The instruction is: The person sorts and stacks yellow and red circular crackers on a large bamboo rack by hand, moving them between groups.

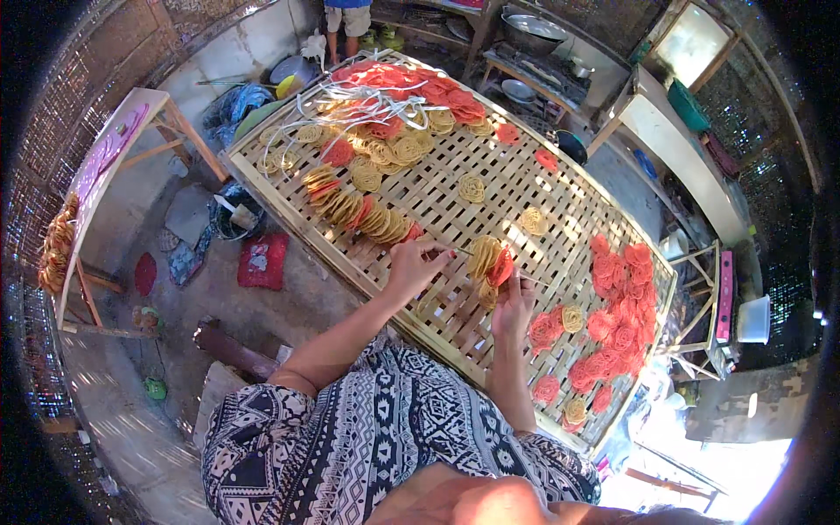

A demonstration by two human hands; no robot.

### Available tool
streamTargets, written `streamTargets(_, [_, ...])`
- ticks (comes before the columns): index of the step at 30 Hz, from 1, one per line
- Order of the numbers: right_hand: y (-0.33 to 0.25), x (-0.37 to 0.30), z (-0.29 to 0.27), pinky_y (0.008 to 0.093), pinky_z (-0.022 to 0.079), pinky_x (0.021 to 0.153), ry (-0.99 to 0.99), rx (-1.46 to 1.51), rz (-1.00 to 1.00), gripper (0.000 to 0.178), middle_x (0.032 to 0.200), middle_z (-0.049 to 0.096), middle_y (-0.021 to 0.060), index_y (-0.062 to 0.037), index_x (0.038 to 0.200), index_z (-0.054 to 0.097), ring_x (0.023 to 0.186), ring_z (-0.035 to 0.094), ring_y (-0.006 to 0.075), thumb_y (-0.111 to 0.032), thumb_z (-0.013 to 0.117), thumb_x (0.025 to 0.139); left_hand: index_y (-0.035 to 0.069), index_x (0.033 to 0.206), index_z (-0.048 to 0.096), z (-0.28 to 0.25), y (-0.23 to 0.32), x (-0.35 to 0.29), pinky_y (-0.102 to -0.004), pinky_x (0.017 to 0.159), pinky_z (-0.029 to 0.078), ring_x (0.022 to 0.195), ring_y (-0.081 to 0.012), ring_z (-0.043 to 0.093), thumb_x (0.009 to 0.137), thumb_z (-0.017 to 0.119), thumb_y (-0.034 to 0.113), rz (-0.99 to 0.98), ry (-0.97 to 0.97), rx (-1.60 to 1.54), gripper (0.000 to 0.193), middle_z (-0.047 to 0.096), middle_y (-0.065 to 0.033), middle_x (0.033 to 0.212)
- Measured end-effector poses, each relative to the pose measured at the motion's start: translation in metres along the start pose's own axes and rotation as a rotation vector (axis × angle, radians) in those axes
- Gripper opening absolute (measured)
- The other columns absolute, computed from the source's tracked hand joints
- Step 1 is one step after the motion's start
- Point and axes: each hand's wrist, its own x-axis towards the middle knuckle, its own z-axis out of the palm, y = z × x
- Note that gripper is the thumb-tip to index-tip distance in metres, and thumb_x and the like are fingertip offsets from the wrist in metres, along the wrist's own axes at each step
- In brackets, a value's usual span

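Note:
A small stack of yellow and orange lacy round crackers [485,259] sits between my hands, just above a slatted bamboo tray [420,188]. A thin stick or strand [535,280] pokes out at its right side. My left hand [411,269] is left of the stack, thumb and forefinger pinched on what looks like the same thin piece. Against the stack's right side, my right hand [513,308] has its fingers closed on an orange cracker [500,268]. Beyond my left hand lies a long row of packed yellow and orange crackers [360,212].
Loose orange crackers [612,324] cover the tray's right end. White strips [385,107] lie over crackers at the far end. A table with a purple cover [118,144] stands left, and a black bucket [236,214] on the floor. Someone's legs [348,26] show at the back.

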Motion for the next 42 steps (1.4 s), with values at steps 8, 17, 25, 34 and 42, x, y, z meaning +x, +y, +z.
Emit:
streamTargets(8, [-0.002, -0.005, 0.008, 0.0291, 0.049, 0.085, 0.008, -0.008, 0.011, 0.014, 0.1, 0.064, 0.0066, -0.0001, 0.1, 0.061, 0.092, 0.06, 0.0142, -0.012, 0.056, 0.095, 0.013, 0.088, 0.075, 0.001, 0.002, -0.002, -0.0363, 0.074, 0.038, 0.051, -0.0184, 0.054, 0.082, 0.067, 0.036, -0.045, -0.001, -0.03, 0.025, 0.056, -0.003, 0.052])
streamTargets(17, [-0.005, -0.01, 0.016, 0.029, 0.048, 0.087, -0.025, -0.018, 0.005, 0.014, 0.103, 0.064, 0.0072, -0.0002, 0.104, 0.06, 0.094, 0.06, 0.0143, -0.01, 0.054, 0.096, 0.01, 0.088, 0.074, 0.004, 0.002, -0.002, -0.0341, 0.077, 0.042, 0.071, -0.018, 0.063, 0.082, 0.067, 0.033, -0.096, 0.016, -0.107, 0.025, 0.068, -0.0059, 0.076])
streamTargets(25, [-0.004, -0.013, 0.023, 0.0281, 0.049, 0.084, -0.024, -0.1, -0.099, 0.013, 0.103, 0.063, 0.0075, 0.0, 0.104, 0.059, 0.093, 0.06, 0.0135, -0.009, 0.053, 0.096, -0.003, 0.087, 0.068, -0.001, 0.009, 0.0, -0.0274, 0.077, 0.047, 0.081, -0.0136, 0.062, 0.085, 0.065, 0.015, -0.203, -0.053, -0.277, 0.018, 0.068, -0.007, 0.086])
streamTargets(34, [-0.006, -0.015, 0.026, 0.0273, 0.05, 0.085, -0.014, -0.054, -0.063, 0.015, 0.105, 0.062, 0.0083, 0.0018, 0.105, 0.058, 0.093, 0.06, 0.0133, -0.009, 0.053, 0.096, -0.002, 0.085, 0.067, 0.001, 0.004, 0.0, -0.028, 0.076, 0.047, 0.081, -0.0151, 0.062, 0.083, 0.063, 0.013, -0.165, -0.043, -0.25, 0.016, 0.067, -0.0075, 0.085])
streamTargets(42, [-0.002, -0.013, 0.023, 0.0276, 0.05, 0.085, -0.029, -0.071, -0.077, 0.015, 0.104, 0.063, 0.0085, 0.0018, 0.105, 0.059, 0.094, 0.06, 0.0136, -0.009, 0.053, 0.096, -0.003, 0.086, 0.067, 0.0, 0.011, 0.001, -0.0277, 0.072, 0.047, 0.076, -0.0137, 0.062, 0.084, 0.063, 0.013, -0.182, -0.041, -0.276, 0.017, 0.067, -0.0062, 0.079])
